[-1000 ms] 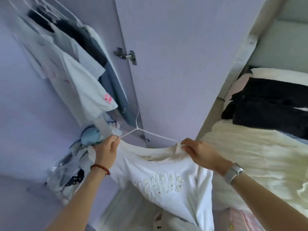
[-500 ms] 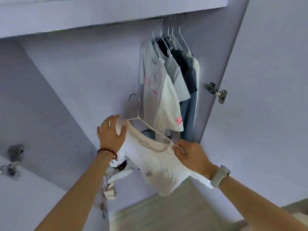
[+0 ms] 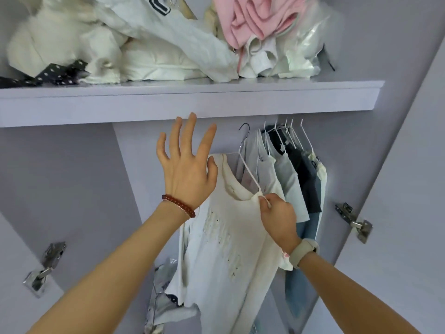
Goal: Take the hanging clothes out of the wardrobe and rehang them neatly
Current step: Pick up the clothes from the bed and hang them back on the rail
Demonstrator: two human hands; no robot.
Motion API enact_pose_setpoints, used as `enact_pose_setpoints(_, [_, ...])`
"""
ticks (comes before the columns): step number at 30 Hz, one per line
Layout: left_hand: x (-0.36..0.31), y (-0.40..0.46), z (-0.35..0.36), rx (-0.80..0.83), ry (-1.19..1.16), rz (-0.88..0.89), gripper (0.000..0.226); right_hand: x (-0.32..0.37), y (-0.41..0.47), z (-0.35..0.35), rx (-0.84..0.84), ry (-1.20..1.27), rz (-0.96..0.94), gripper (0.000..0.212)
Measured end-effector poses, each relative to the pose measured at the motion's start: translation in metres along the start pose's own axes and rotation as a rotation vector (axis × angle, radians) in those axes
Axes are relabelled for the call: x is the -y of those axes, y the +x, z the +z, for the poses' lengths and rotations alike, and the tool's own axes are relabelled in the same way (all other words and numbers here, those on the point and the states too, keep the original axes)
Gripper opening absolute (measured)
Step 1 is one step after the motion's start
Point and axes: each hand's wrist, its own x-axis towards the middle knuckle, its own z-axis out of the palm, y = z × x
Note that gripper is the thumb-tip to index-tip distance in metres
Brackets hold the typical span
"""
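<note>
Left hand (image 3: 186,169) raised under shelf (image 3: 187,102), fingers spread, thumb touching shirt shoulder, gripping nothing; likely steadying. White shirt (image 3: 224,227) on wire hanger (image 3: 243,150), hook near rail, not yet clearly seated. Right hand (image 3: 277,213) pinches hanger end through collar, guiding it up. Hung clothes (image 3: 291,174) bunched just right.

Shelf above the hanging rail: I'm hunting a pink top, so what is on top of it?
On the shelf lie crumpled white clothes, a pink garment, a dark dotted cloth and a clear plastic bag. Anything behind the heap is covered.
</note>
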Motion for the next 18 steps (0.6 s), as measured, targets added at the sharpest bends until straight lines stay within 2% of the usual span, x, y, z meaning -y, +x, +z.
enact_pose_setpoints(3, [-0.001,0.024,0.013,0.039,0.118,-0.029,0.067,0.004,0.033,0.003,-0.046,-0.009,0.052,0.028])
enact_pose_setpoints(8, [0.015,0.033,0.043,0.184,0.171,-0.089,0.068,0.013,0.089,0.014,-0.040,-0.065,0.111,0.032])
enact_pose_setpoints(18, [0.031,0.030,0.064,0.068,0.296,0.001,0.072,0.007,0.122,0.044,0.092,-0.092,0.251,0.033])
